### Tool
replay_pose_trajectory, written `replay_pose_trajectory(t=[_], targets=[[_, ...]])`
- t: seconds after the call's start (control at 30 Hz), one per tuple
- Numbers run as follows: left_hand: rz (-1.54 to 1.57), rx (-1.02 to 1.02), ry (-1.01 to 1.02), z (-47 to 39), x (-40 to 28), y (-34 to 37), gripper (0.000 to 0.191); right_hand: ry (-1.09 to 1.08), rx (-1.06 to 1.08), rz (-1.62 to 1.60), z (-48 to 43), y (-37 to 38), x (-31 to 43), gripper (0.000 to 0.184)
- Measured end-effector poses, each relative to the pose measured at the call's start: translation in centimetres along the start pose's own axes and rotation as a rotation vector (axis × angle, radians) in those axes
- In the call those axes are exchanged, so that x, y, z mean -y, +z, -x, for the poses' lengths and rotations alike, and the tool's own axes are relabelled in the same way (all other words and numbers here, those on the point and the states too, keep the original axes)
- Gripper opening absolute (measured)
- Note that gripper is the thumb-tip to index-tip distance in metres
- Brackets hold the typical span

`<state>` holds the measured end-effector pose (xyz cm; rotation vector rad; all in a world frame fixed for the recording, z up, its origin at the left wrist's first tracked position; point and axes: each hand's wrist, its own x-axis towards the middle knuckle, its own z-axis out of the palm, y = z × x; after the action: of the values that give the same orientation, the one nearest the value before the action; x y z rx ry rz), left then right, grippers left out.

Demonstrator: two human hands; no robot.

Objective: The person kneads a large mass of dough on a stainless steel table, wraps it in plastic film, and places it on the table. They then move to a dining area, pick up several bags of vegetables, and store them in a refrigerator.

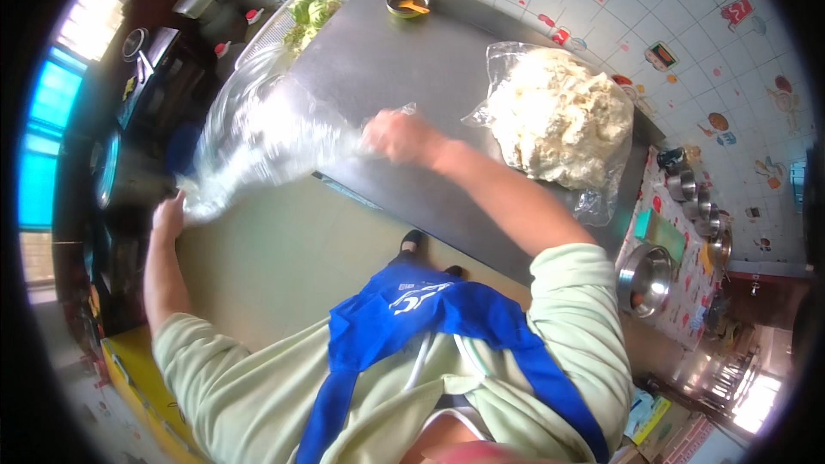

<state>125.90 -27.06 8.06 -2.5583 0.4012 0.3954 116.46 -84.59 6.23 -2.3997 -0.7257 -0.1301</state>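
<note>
A large clear plastic sheet or bag [277,116], blurred by motion, is stretched between my two hands. My left hand [169,214] grips one end of it out to the left, over the floor. Above the steel worktop [399,64], my right hand [403,135] is closed on the other end. To the right of that hand, a big mound of pale, lumpy dough [561,116] rests on the worktop. Clear plastic film [596,206] lies under the dough and sticks out around its edges.
A bowl with an orange spoon [407,3] stands at the worktop's back edge. Green leafy vegetables [314,16] fill a white basket [261,29] beyond the left end. On the right are a steel basin [644,280], a green box [659,234] and several small metal pots [696,200].
</note>
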Motion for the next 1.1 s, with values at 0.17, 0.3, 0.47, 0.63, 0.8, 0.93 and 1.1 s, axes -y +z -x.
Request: replay_pose_trajectory(t=[0.17, 0.3, 0.47, 0.63, 0.8, 0.93, 1.1], targets=[[0.424, -0.573, -0.411, -1.7, 2.1, 0.3, 0.049, -0.037, 0.011, -0.281, -1.2, 0.2, 2.1, 0.027], [0.723, -0.917, -0.239, -6.0, 2.8, -7.4, 0.019, 0.059, 0.407, -0.206, 4.8, -7.4, -0.4, 0.032], [1.035, -0.913, -0.143, -13.0, -8.2, -21.2, 0.013, 0.608, -0.024, -0.301, 17.3, -17.5, -2.2, 0.028], [1.171, -1.089, 0.041, -20.1, -25.3, -34.5, 0.018, 0.635, -0.568, -0.808, 27.1, -26.9, 0.6, 0.045], [1.045, -0.999, 0.099, -23.7, -35.1, -43.0, 0.020, 0.480, -0.690, -0.905, 32.9, -32.2, 5.1, 0.035], [0.933, -0.835, 0.344, -29.0, -45.0, -44.8, 0.023, 0.729, -1.203, -0.924, 34.1, -33.2, -1.0, 0.029], [1.310, -0.747, 0.416, -33.9, -57.3, -41.5, 0.023, 0.972, -1.447, -0.449, 37.1, -28.9, -12.2, 0.028]])
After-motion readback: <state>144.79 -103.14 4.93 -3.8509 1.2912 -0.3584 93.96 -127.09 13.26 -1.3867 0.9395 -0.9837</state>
